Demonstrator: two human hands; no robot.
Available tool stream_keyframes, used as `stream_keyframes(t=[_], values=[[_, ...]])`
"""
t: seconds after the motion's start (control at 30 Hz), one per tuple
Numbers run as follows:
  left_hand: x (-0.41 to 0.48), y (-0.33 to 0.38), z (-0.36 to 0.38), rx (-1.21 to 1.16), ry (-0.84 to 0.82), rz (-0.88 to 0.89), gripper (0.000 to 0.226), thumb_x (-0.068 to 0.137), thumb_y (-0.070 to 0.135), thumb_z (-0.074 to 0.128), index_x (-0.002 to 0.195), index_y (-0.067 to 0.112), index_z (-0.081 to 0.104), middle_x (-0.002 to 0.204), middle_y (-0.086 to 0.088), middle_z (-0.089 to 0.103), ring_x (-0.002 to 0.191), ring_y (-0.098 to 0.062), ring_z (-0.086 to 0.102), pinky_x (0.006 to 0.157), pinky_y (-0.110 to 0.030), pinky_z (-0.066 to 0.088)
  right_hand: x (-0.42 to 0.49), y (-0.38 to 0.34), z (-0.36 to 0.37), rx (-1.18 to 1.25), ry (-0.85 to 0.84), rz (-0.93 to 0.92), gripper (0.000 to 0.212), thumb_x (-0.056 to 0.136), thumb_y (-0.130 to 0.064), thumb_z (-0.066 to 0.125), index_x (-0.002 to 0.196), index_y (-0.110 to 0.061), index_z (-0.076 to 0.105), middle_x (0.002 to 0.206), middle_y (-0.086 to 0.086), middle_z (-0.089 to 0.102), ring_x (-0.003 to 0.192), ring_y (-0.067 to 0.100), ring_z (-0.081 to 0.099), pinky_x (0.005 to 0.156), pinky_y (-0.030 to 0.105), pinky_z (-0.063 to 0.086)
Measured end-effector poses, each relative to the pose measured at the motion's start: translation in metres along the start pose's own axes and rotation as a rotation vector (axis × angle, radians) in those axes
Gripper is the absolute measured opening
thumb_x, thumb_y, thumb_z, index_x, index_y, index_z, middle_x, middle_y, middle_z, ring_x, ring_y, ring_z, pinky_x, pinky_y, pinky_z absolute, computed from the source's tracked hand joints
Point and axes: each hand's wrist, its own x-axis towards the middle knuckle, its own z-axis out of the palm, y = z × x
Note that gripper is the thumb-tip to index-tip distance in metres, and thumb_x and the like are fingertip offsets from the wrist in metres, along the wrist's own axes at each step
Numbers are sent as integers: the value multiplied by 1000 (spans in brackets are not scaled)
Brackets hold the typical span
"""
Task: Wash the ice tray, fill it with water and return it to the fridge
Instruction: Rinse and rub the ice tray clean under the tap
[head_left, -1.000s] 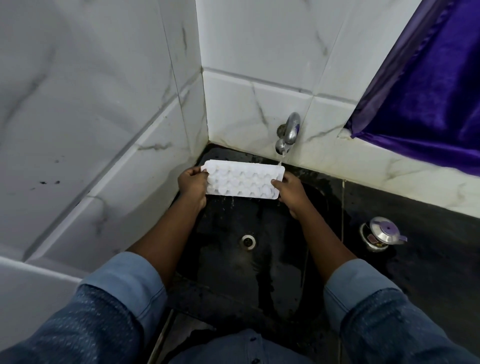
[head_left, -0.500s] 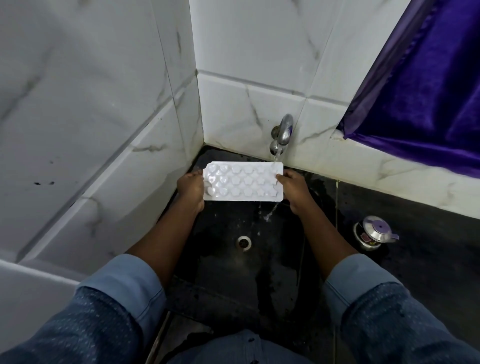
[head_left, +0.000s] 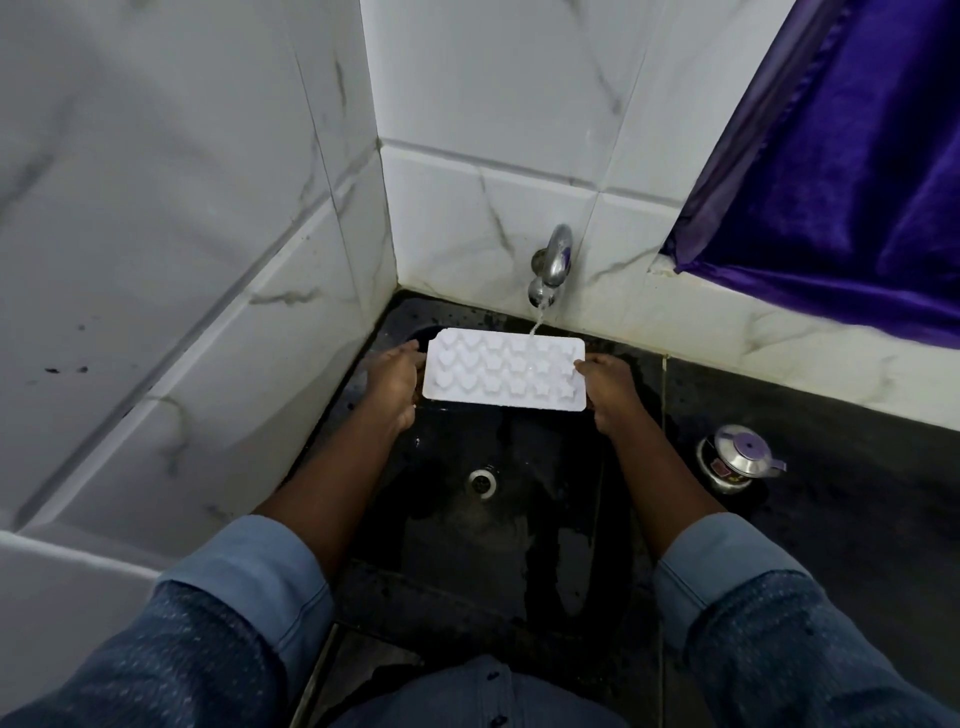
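Note:
A white ice tray with heart and star shaped cells is held level over the black sink, cells facing up. My left hand grips its left end and my right hand pinches its right end. A steel tap on the back wall runs a thin stream of water onto the tray's far edge, right of its middle.
The sink drain lies below the tray. A small steel lidded pot stands on the dark counter to the right. White marble tile walls close the left and back. A purple curtain hangs at upper right.
The tray has turned from tilted toward me to lying flat, and shifted right under the tap, so the stream now lands in the cells instead of at its right corner.

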Motion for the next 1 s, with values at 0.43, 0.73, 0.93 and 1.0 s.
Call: stream_keyframes(t=[0.43,0.73,0.93,1.0], values=[[-15,-3,60,-13,-283,-26,57,99,-10,44,152,11,49,109,-7,74,91,-18,71,81,-33,55,12,2,-64,135,161,43,12,103,2,56,100,6,67,106,22,61,78,27,65,53,32,51],[-12,9,78,-128,-308,-37,40,92,-14,42,110,13,65,95,-7,69,79,-19,60,74,-31,51,28,-6,-72,81,190,13,24,98,11,56,120,14,64,110,23,66,76,23,62,65,33,56],[0,26,58,-267,-223,-79,39,94,1,46,127,16,59,98,-9,70,92,-23,67,85,-35,54,24,-13,-46,0,121,-37,20,99,4,59,117,4,69,105,16,71,71,19,65,57,26,55],[2,34,48,-262,-186,-68,42,95,3,46,132,15,58,101,-9,67,93,-23,65,81,-33,52,19,-13,-32,46,52,-51,20,100,5,58,116,1,69,102,14,71,77,23,71,66,31,59]])
